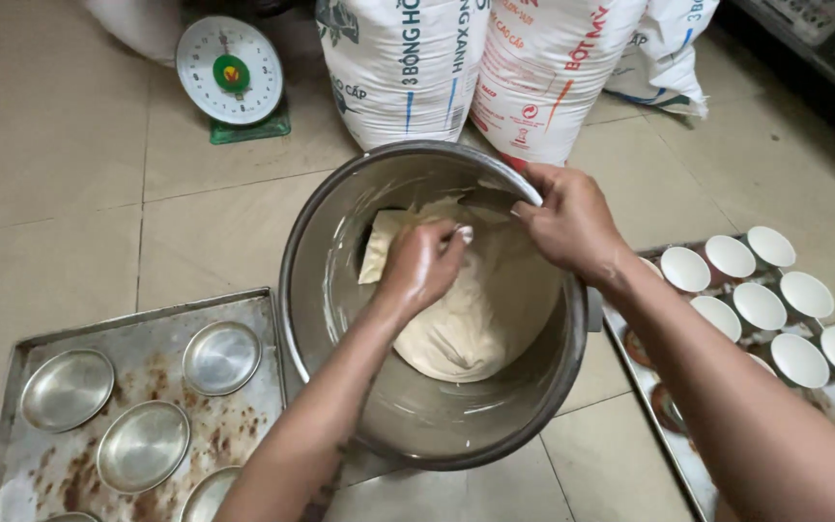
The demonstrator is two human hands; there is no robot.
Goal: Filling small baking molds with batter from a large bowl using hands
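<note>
My left hand (422, 263) is down inside the bowl (340, 222), fingers curled shut on the dough (475, 319), pinching a pale flap of it near the top of the mass. My right hand (567, 224) sits at the bowl's far rim, fingers closed around the edge and touching the dough's upper part; can't tell how much dough it actually grips. Dough is a smooth cream lump lying against the bowl's right inner wall, w/ a thinner sheet pulled up toward the far-left side. Bowl is big, round, steel, smeared inside, tilted toward me and resting on the tiled floor (60, 155).

Left of the bowl, touching or just beside it: a stained metal tray (147, 324) w/ several shallow round tins (223, 357). Right of the bowl, under my right forearm: another tray (654, 411) filled w/ white paper cups (760, 305) in rows. Beyond the bowl, two white printed sacks (403, 68) stand just behind the rim, a third further right. Far left, apart from everything, a dial scale (232, 72) w/ green base.
</note>
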